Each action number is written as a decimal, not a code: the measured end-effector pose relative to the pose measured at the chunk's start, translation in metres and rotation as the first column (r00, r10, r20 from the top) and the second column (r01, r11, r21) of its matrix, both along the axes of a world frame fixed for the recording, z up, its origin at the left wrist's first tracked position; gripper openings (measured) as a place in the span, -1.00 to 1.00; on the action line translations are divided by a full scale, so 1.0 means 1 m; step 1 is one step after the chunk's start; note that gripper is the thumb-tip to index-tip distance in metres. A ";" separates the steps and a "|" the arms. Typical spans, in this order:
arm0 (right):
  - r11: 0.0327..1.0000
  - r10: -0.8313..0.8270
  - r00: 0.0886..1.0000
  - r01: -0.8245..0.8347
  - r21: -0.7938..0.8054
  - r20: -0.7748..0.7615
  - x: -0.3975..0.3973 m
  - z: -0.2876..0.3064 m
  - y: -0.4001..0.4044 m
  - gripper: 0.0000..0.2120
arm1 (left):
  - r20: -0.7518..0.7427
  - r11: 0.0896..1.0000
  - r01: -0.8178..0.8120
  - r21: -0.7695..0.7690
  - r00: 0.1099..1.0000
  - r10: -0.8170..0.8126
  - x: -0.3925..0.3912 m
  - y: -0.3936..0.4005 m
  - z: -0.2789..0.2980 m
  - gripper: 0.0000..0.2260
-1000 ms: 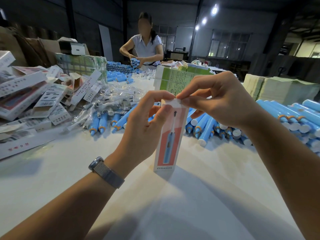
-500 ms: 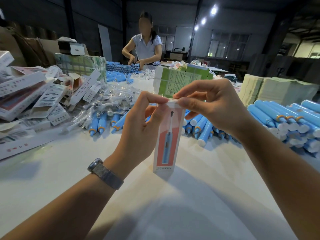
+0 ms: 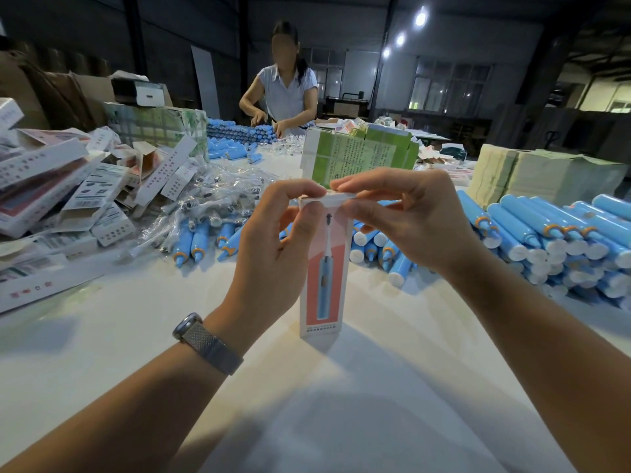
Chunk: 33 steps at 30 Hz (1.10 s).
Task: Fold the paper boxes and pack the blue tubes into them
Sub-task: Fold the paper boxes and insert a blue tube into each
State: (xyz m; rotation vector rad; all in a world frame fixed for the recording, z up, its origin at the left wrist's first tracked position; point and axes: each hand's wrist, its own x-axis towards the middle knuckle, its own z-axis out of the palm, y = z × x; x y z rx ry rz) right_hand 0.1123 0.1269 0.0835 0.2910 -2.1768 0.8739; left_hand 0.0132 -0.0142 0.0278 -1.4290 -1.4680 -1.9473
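Left hand (image 3: 273,247): fingers curled, thumb and forefinger pinching top-left of toothbrush box (image 3: 324,268); watch (image 3: 208,343) on wrist. Right hand (image 3: 406,216): fingers curled, pinching top flap from right side. Box: upright, base on white table (image 3: 341,387), mid-table toward near edge; pink/red front w/ blue toothbrush print. Blue tubes (image 3: 553,240): big stack at right edge; smaller loose lot (image 3: 205,240) just behind left hand, mixed w/ clear bagged brush heads (image 3: 211,196). Packed/flat boxes (image 3: 68,192): heap at left edge. Green-printed carton (image 3: 358,155): behind hands, mid-table. Flat paper stacks (image 3: 532,175): far right. Second person (image 3: 283,93): far end of table, hands at more tubes.
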 end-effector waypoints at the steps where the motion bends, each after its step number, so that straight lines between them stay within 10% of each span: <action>1: 1.000 -0.013 1.000 0.013 0.023 -0.001 0.000 0.001 0.001 -0.82 | 0.002 1.000 -0.002 0.000 1.000 0.002 0.000 0.000 0.000 -0.84; 21: 0.973 -0.169 0.969 0.194 0.127 -0.179 -0.013 -0.017 0.002 -0.89 | -0.047 0.996 -0.087 -0.021 0.995 0.086 -0.007 0.003 -0.007 -0.88; 28: 0.972 -0.205 0.974 0.191 0.137 0.098 -0.021 -0.042 -0.008 -0.20 | -0.085 0.989 -0.142 -0.027 0.987 0.139 -0.012 0.001 -0.009 -0.73; 33: 0.968 -0.252 0.966 0.251 0.023 0.064 -0.018 -0.038 -0.018 -0.21 | -0.047 0.995 -0.082 -0.065 0.996 0.079 -0.012 0.001 -0.013 -0.68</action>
